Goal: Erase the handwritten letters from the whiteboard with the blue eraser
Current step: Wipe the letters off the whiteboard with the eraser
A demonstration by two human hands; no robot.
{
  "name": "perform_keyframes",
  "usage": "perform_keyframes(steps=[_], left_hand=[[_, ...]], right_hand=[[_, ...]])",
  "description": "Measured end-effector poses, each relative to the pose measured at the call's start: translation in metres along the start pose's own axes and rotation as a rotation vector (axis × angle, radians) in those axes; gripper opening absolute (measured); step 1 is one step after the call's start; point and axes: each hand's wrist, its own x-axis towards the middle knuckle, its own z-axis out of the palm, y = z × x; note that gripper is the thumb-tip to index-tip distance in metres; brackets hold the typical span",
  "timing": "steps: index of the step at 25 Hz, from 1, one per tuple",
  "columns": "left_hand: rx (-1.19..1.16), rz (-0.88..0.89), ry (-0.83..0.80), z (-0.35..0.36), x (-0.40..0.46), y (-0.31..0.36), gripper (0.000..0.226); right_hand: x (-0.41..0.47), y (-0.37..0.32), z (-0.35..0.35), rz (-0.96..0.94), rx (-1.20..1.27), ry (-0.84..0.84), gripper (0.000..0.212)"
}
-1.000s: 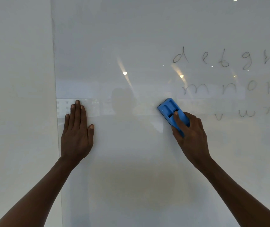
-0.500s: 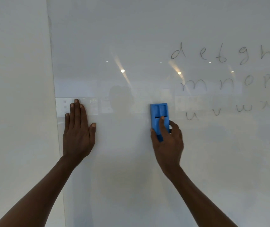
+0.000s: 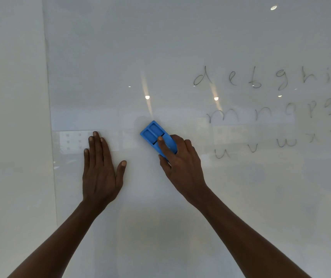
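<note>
head view: blue eraser (image 3: 154, 137) (tilted) left of letters (image 3: 261, 109), near whiteboard (image 3: 120, 57) edge.

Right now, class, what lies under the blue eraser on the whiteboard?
The blue eraser, held by the right hand, covers that patch of whiteboard. Around it the surface looks clean; any marks beneath are hidden.

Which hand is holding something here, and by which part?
The right hand holds the blue eraser by its lower end, forefinger on its back. The left hand lies flat, holding nothing.
</note>
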Motion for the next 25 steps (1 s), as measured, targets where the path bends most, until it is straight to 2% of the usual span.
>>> perform_keyframes(steps=[9,16,21,25], left_hand=[[-0.049,0.096,0.000,0.023,0.051,0.089,0.077],[0.013,0.066,0.036,0.032,0.056,0.104,0.079],[0.038,0.069,0.025,0.031,0.056,0.105,0.082],[0.043,0.075,0.035,0.031,0.056,0.106,0.085]], right_hand=[[0.036,0.066,-0.016,-0.022,-0.015,-0.002,0.051],[0.035,0.130,-0.041,0.053,0.017,0.027,0.057],[0.025,0.181,-0.061,0.165,-0.006,0.012,0.060],[0.006,0.227,-0.080,0.334,-0.032,0.038,0.058]])
